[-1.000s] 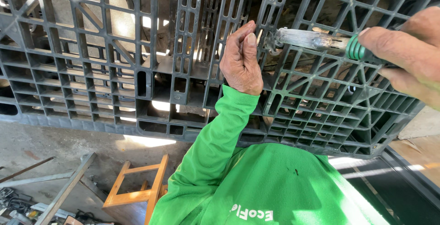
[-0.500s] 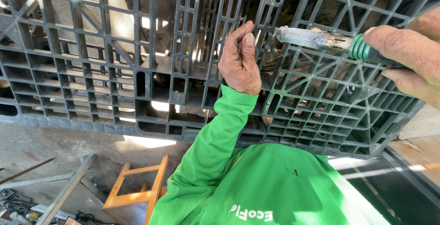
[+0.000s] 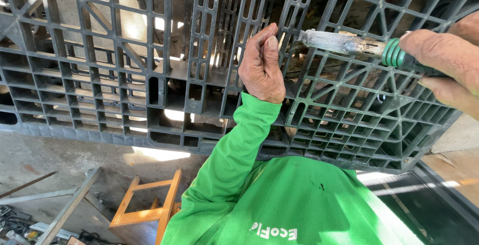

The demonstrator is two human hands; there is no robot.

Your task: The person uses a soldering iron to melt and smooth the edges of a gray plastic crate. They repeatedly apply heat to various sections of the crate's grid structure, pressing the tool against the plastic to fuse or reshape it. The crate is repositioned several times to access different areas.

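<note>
Hands at work on a grey plastic pallet

Pallet (image 3: 124,75) of dark grey moulded plastic fills the view from nine o'clock to three o'clock, a stiff lattice of ribs and open cells held close before the person. It looks rigid and bulky rather than fragile, with dusty, scuffed ribs that offer plenty of grip; the thicker bars and outer rim seem the safest places to take hold.

The left hand (image 3: 262,65), at twelve o'clock, is curled around one upright rib, fingers closed on it. The right hand (image 3: 441,63), at two o'clock, is clenched around the green ribbed handle of a tool (image 3: 344,43) whose worn, pale-crusted metal shaft points towards the left hand, its tip touching the lattice just beside it.

A green sleeve (image 3: 224,165) runs down to six o'clock, where white lettering crosses the shirt (image 3: 299,205). No labels or packages show on the pallet. An orange wooden frame (image 3: 149,205) lies on the concrete floor (image 3: 60,160) at seven o'clock.
</note>
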